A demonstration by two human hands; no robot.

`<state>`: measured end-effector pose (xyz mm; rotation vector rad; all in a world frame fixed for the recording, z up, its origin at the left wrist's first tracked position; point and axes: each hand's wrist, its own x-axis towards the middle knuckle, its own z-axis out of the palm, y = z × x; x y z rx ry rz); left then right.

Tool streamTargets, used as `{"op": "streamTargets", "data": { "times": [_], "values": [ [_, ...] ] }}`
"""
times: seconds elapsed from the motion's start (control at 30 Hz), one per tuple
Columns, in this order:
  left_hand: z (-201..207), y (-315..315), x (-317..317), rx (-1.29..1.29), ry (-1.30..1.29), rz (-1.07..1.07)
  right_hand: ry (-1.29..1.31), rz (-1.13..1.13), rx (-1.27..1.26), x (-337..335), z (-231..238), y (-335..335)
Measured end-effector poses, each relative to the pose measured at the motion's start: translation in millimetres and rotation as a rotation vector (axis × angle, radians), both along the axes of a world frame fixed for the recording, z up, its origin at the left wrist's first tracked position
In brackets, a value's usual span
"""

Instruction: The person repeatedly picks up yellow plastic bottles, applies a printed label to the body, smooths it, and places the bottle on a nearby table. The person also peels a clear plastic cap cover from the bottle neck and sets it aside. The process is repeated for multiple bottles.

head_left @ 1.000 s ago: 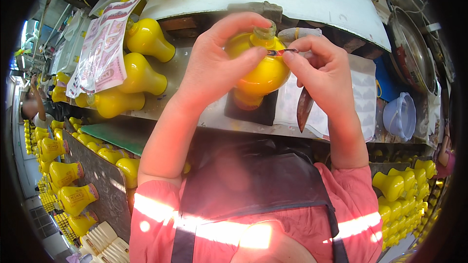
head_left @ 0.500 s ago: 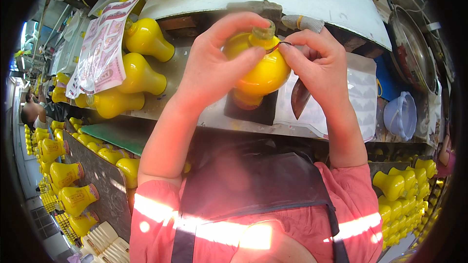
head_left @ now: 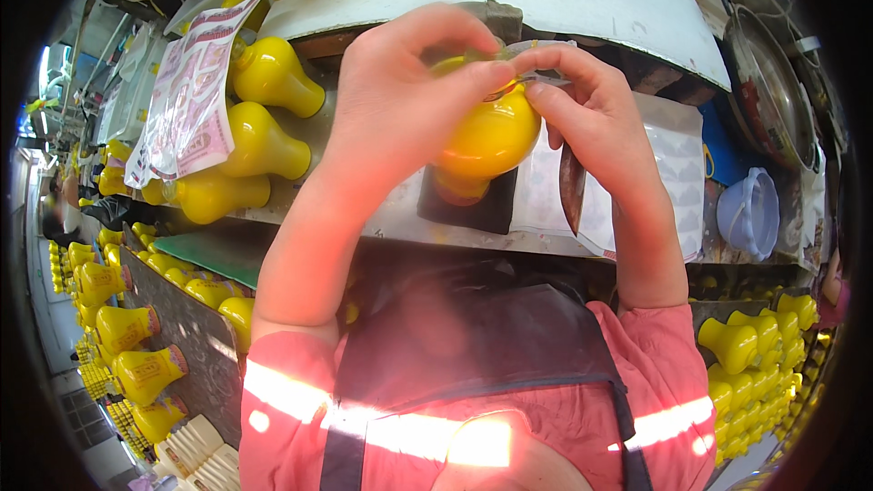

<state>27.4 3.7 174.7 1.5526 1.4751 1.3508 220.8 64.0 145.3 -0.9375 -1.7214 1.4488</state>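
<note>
In the head view, we see the yellow bottle (head_left: 486, 141) in front of our chest, its lower part over a dark pad (head_left: 500, 211) on the tabletop (head_left: 382, 214). Our left hand (head_left: 400, 82) curls its fingers around the bottle near the neck. Our right hand (head_left: 587, 114) has thumb and forefinger brought close together at the bottle's side; we cannot tell what they pinch. Below this palm a brown pointed blade (head_left: 572, 191) hangs down, over a pale sheet (head_left: 655, 173). On the right we find a blue pail (head_left: 750, 216).
</note>
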Motion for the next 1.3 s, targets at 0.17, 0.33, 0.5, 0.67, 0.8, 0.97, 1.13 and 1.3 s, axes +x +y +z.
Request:
{"op": "streamTargets", "data": {
  "times": [0.17, 0.33, 0.5, 0.67, 0.8, 0.97, 1.13, 1.3],
  "values": [
    [-7, -7, 0, 0.023, -0.383, -0.069, 0.046, -0.043, -0.005, 2, -4, 0],
    [-13, -11, -10, 0.114, -0.198, -0.044, 0.117, -0.063, 0.174, -11, -9, -8],
    [-14, -13, -20, 0.054, -0.299, -0.063, 0.035, -0.068, 0.176, -13, -7, -12],
    [-20, -18, -29, 0.025, -0.403, -0.135, 0.000, 0.018, 0.345, -22, 2, 1],
    [-24, -21, -42, 0.005, -0.462, -0.243, -0.027, 0.169, 0.208, -26, 10, 14],
    [-29, -18, -48, 0.046, -0.350, -0.241, -0.058, 0.214, 0.227, -28, 16, 18],
    [-29, -19, -46, 0.011, -0.366, -0.218, -0.129, 0.253, 0.174, -27, 23, 20],
    [-30, -18, -45, 0.019, -0.381, -0.204, -0.106, 0.239, 0.134, -26, 18, 22]
  ]
}}
